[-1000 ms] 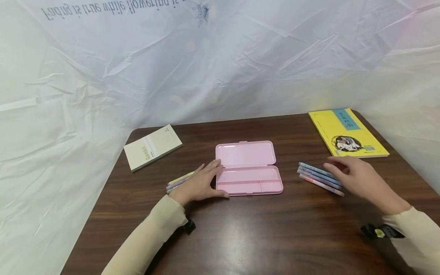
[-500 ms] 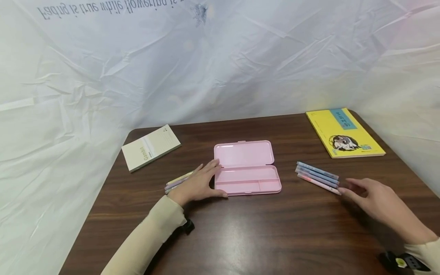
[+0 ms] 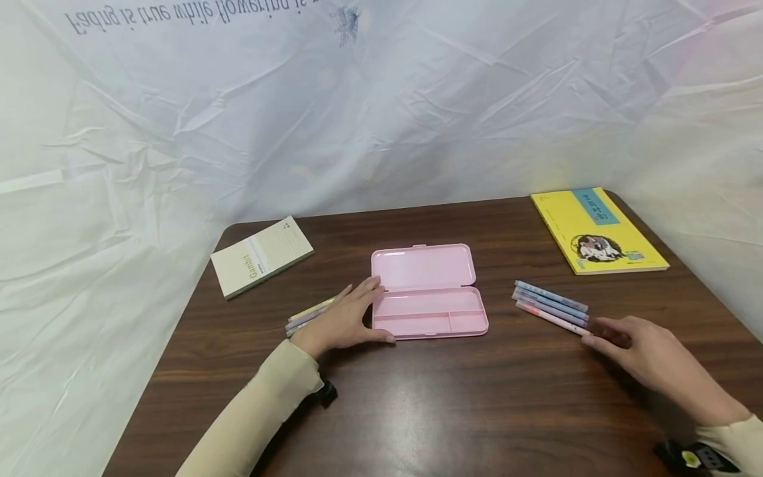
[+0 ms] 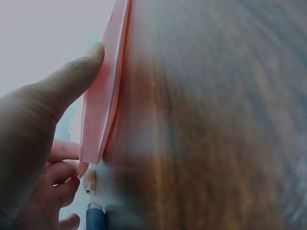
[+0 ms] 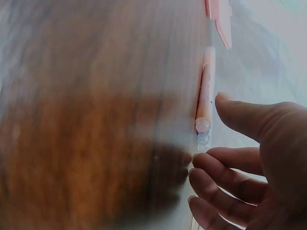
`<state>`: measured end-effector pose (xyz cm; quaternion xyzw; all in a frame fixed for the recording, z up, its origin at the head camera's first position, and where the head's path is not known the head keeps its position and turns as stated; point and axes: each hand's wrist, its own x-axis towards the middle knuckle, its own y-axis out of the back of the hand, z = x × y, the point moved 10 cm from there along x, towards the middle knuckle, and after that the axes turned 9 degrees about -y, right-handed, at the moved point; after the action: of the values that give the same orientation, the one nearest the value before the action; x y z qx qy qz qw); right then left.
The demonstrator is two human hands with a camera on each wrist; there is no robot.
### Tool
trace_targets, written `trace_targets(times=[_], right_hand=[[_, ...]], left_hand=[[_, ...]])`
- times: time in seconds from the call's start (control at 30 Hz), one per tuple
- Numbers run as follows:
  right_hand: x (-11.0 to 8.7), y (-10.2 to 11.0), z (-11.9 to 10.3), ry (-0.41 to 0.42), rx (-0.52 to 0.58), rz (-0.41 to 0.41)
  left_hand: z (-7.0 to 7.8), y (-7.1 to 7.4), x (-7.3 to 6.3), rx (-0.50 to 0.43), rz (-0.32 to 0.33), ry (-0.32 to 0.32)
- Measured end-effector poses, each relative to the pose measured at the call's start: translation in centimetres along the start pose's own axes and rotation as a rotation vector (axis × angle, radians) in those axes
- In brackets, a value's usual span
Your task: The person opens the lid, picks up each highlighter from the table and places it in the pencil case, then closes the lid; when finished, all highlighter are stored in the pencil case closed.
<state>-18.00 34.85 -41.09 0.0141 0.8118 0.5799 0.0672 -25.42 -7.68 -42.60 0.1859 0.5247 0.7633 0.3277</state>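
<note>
A pink pencil case [image 3: 430, 322] lies with its lid [image 3: 423, 266] folded back, its tray divided into compartments. My left hand [image 3: 342, 323] holds the case's left end, thumb on the front wall and fingers at the left and back. In the left wrist view the thumb presses the pink wall [image 4: 101, 103]. Several pens [image 3: 550, 306] lie side by side to the right of the case. My right hand [image 3: 652, 361] is at their near right end, thumb and fingers apart. The right wrist view shows a pinkish pen [image 5: 206, 93] beyond the thumb, with no visible grip.
More pens [image 3: 310, 313] lie partly hidden behind my left hand. A cream notebook [image 3: 262, 257] lies at the back left and a yellow book [image 3: 599, 235] at the back right. A white sheet [image 3: 381, 119] hangs behind the dark wooden table [image 3: 465, 411].
My right hand has moved from the far side of the right-hand pens toward me, down to their near right end. My left hand has stayed on the pencil case.
</note>
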Motion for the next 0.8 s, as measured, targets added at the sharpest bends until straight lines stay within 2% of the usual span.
trace_targets(times=[0.8], right_hand=[[-0.28,-0.24,-0.41,0.049,0.026,0.061]], left_hand=[[0.06,-0.02,-0.05,0.006,0.007,-0.001]])
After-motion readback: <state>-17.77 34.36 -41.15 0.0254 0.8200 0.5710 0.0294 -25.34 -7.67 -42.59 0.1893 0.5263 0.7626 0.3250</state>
